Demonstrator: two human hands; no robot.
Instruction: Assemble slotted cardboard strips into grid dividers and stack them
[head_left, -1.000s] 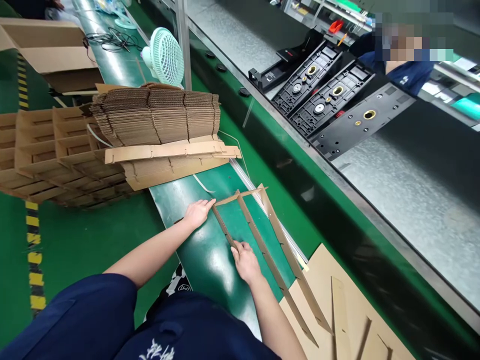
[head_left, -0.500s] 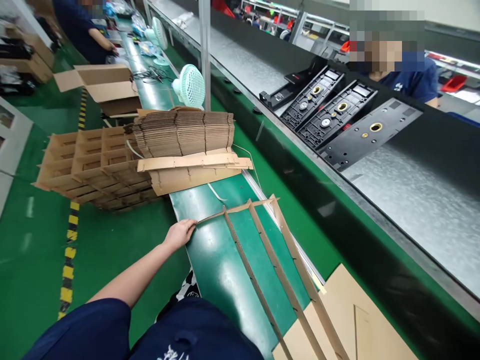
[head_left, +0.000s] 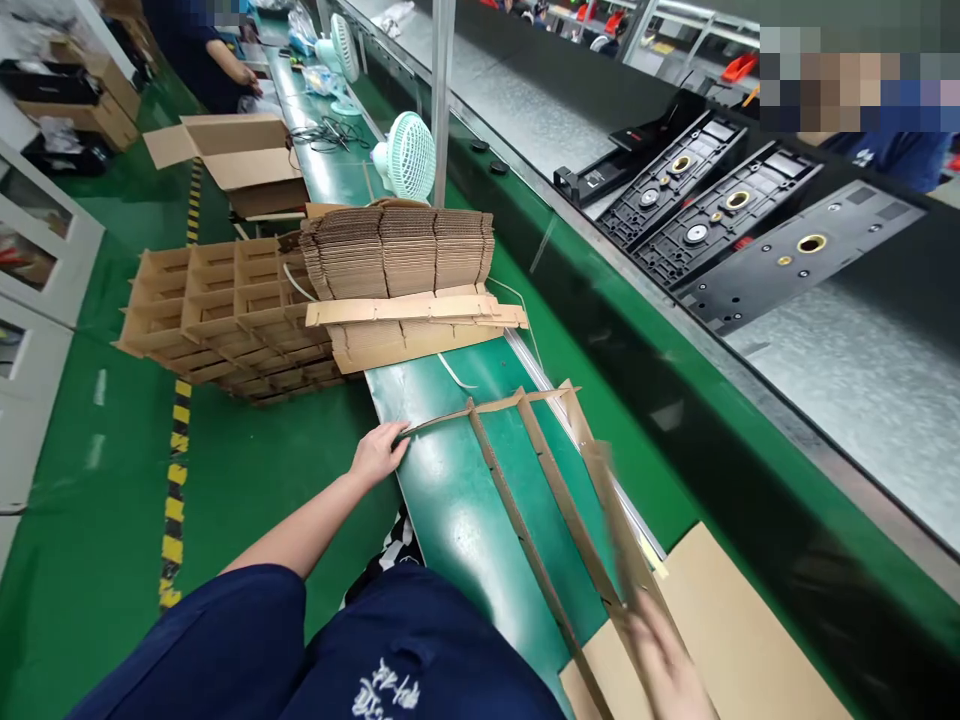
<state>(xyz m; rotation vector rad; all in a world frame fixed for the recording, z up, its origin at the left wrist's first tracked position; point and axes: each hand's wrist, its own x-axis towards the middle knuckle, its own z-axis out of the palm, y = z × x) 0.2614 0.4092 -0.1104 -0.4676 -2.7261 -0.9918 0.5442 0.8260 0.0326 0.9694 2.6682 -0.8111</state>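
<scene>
My left hand [head_left: 379, 453] pinches the near-left end of a thin cardboard strip that lies across the green bench. Slotted into that strip, several long cardboard divider strips [head_left: 559, 485] run toward me along the bench. At the lower right, my right hand [head_left: 664, 660] is closed round another cardboard strip [head_left: 616, 520], held tilted over the rightmost divider; both are smeared by motion. Partly under the dividers lies a flat cardboard sheet [head_left: 750, 630].
Ahead on the bench [head_left: 420, 385] stands a stack of folded cardboard dividers [head_left: 397, 255]. Left of it is an assembled divider grid [head_left: 217, 310]. A green fan [head_left: 409, 160] and open carton [head_left: 240, 155] are farther back. Black panels [head_left: 720, 225] lie on the conveyor [head_left: 862, 400]; two people are nearby.
My right hand has come into view at the lower right with a cardboard strip. The left hand keeps its hold on the crosswise strip. The whole view has shifted slightly.
</scene>
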